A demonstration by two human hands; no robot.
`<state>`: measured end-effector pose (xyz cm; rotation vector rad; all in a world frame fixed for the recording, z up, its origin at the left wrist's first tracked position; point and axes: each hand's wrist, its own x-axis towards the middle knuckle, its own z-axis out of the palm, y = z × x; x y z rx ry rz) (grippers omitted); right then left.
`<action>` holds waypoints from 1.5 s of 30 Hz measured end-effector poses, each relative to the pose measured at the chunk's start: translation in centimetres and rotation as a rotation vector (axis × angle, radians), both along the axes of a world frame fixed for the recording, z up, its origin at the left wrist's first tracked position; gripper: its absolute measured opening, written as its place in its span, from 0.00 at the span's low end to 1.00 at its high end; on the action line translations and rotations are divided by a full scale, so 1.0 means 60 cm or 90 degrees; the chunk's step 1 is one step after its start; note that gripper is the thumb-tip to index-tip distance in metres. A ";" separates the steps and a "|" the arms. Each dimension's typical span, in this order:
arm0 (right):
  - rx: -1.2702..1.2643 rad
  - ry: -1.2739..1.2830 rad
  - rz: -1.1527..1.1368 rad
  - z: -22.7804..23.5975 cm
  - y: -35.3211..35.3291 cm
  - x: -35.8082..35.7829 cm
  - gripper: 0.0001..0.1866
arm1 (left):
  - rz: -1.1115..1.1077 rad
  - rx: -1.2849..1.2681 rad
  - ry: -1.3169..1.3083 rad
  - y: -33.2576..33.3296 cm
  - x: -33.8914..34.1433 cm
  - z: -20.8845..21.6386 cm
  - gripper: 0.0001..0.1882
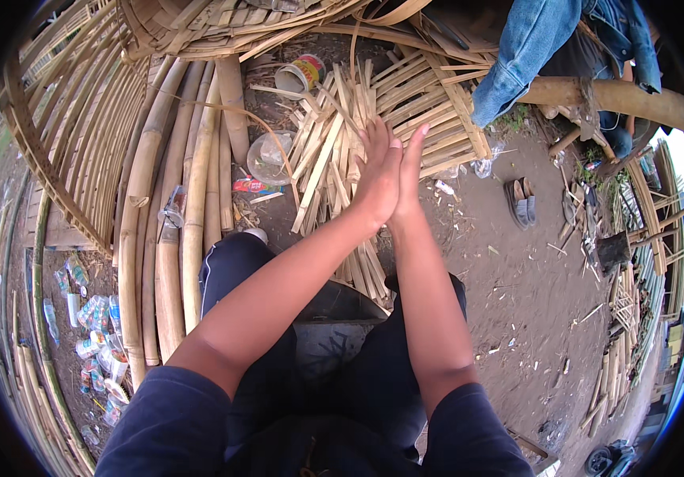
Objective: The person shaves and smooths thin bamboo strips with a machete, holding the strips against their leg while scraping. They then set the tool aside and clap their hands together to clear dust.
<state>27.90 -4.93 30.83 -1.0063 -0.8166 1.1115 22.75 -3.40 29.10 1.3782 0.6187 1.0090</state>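
My left hand [375,187] and my right hand [410,176] are pressed together palm to palm in front of me, fingers stretched out and pointing away. Nothing shows between them, though the inner palms are hidden. Beyond and below the hands lies a loose heap of split bamboo strips [322,159]. Close to the right fingertips, a bamboo slat panel [429,115] rests at the far side of the heap. My left fingertips overlap the strips in the picture, and I cannot tell whether they touch any.
Long bamboo poles [169,191] lie to the left, beside a slatted bamboo frame [79,135]. A tin can [301,75] and a clear plastic tub [270,157] stand beyond the strips. Sandals [521,203] lie on the dirt at right; plastic litter [99,326] at left. Denim clothing [529,52] hangs far right.
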 end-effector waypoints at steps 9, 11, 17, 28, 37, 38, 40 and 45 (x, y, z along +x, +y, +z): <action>0.097 -0.059 0.064 -0.007 -0.008 -0.041 0.50 | 0.022 -0.188 -0.136 0.046 -0.010 -0.007 0.28; 0.017 -0.125 -0.090 0.022 -0.022 -0.035 0.58 | -0.058 -0.082 -0.014 -0.003 -0.001 0.009 0.38; -0.032 0.290 -0.085 -0.056 0.050 0.163 0.62 | -0.343 0.043 0.145 -0.071 -0.028 -0.008 0.37; -0.452 0.072 -0.103 -0.214 0.039 0.205 0.56 | -0.120 0.418 -0.029 -0.111 -0.018 0.155 0.19; -0.503 0.042 -0.032 -0.222 0.048 0.231 0.55 | -0.591 0.542 0.049 -0.234 -0.133 0.002 0.30; -0.515 0.043 -0.047 -0.225 0.040 0.243 0.55 | -0.608 0.595 0.214 -0.206 -0.164 -0.007 0.29; -0.552 0.033 -0.077 -0.223 0.031 0.245 0.52 | -0.595 0.632 0.606 -0.143 -0.202 0.005 0.26; -0.583 -0.034 -0.036 -0.233 0.004 0.260 0.51 | -0.377 0.542 0.425 -0.123 -0.159 0.085 0.25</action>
